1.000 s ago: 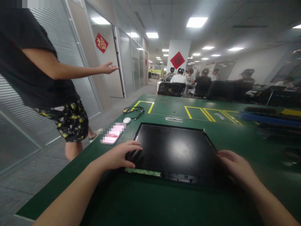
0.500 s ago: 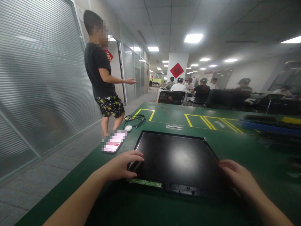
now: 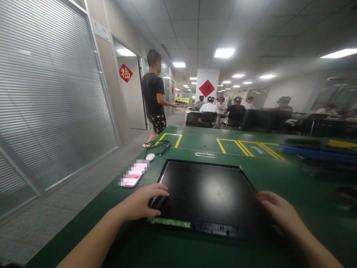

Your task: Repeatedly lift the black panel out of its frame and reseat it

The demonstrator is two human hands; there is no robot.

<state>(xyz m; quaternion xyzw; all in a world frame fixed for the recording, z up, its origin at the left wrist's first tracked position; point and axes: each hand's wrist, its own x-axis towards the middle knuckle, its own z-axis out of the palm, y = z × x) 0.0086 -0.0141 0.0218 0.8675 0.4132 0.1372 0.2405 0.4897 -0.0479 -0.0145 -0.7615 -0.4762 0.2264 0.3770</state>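
A black flat display panel [image 3: 206, 190] lies face up on the green tabletop, its screen reflecting a bright patch. Along its near edge a strip of green circuit board [image 3: 170, 222] is exposed. My left hand [image 3: 143, 203] grips the panel's left edge, fingertips over the screen and thumb near the lower left corner. At the opposite edge, my right hand [image 3: 276, 206] holds the panel's right side with its fingers together; the undersides of both grips are hidden.
Left of the panel lie a lit phone [image 3: 134, 174], a white mouse [image 3: 150, 157] and a coiled black cable [image 3: 158, 147]. Dark parts and a blue tray [image 3: 306, 150] sit at the right. A person [image 3: 154, 93] walks beyond the table; several people sit farther back.
The person in dark clothes has walked farther away along the aisle. My view has shifted slightly; both hands stay at the panel's edges, and the panel stays in place on the table.
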